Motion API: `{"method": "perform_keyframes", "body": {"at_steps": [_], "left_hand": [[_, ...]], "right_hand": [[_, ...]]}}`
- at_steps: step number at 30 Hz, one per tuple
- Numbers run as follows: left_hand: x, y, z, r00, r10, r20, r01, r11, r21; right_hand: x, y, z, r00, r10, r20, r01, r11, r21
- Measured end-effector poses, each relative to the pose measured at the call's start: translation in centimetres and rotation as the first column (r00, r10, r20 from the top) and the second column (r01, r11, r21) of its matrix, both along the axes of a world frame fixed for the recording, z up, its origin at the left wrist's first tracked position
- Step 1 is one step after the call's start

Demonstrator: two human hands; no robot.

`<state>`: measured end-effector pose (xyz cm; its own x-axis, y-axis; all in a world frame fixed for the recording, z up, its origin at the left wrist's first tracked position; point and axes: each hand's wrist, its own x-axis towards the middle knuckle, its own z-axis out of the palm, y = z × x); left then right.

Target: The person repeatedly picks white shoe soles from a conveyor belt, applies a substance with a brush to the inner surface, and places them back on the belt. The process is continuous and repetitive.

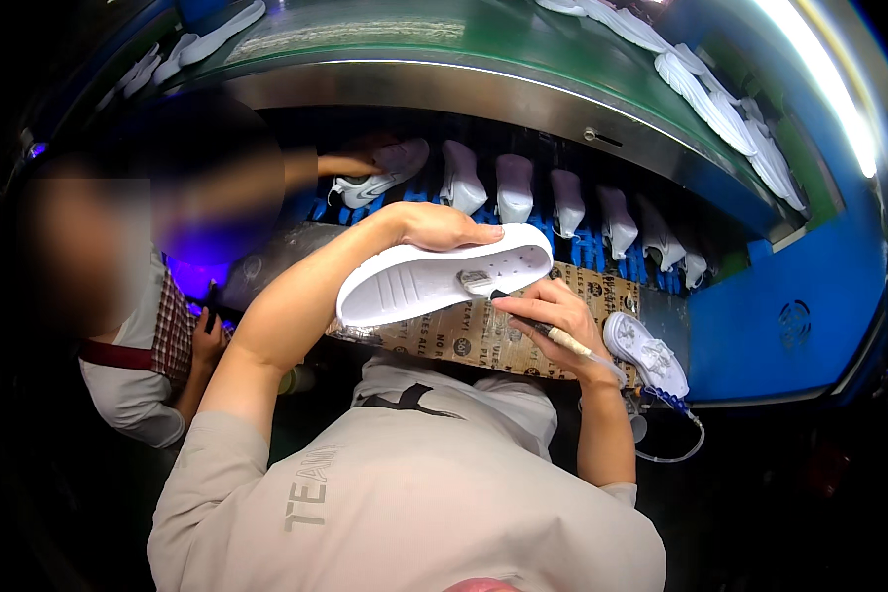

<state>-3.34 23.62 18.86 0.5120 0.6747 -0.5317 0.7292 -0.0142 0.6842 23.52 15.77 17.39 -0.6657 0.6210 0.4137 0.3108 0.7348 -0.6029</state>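
A white shoe sole (405, 292) is tilted in front of my chest, its inner face with grooves and small holes turned toward me. My left hand (446, 227) grips it by the far rim, thumb lying along the edge. In my right hand (559, 318) is a brush (476, 283), fingers closed round its handle. The brush's pale, flat head lies over the middle of the sole's inner face. A clear tube runs from the handle's rear end past my right wrist.
White shoe uppers (514, 187) stand in a row on blue supports beyond a ledge covered with printed brown paper (434, 340). White soles (705, 104) lie on the green conveyor (464, 37) above. Another white sole (647, 353) sits at right. At left, a co-worker's hand (350, 165) touches a shoe.
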Motion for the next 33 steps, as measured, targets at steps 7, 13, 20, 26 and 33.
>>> {"method": "perform_keyframes", "body": {"at_steps": [7, 13, 20, 26, 33], "left_hand": [[-1.2, -1.1, 1.5, 1.0, 0.004, -0.007, -0.004, 1.0, -0.024], [-2.5, -1.4, 1.1, 0.998, 0.025, -0.065, -0.024, 1.0, 0.008], [-3.2, -2.5, 0.0, 0.983, 0.184, 0.0, -0.182, 0.973, -0.139], [-3.6, -5.3, -3.1, 0.591, 0.678, 0.437, -0.467, 0.73, -0.499], [-9.2, 13.7, 13.0, 0.185, 0.397, 0.899, -0.378, 0.873, -0.308]], "right_hand": [[1.4, 0.7, 1.3, 0.997, 0.006, 0.071, -0.004, 1.0, -0.019], [2.2, 1.8, 2.0, 0.987, 0.073, 0.143, -0.069, 0.997, -0.031], [2.2, 2.0, 1.5, 0.982, 0.085, 0.169, -0.076, 0.995, -0.058], [4.9, 1.3, -4.3, 0.835, -0.396, -0.382, 0.248, 0.891, -0.381], [5.6, 0.9, -11.6, 0.73, -0.575, -0.369, 0.311, 0.76, -0.57]]}}
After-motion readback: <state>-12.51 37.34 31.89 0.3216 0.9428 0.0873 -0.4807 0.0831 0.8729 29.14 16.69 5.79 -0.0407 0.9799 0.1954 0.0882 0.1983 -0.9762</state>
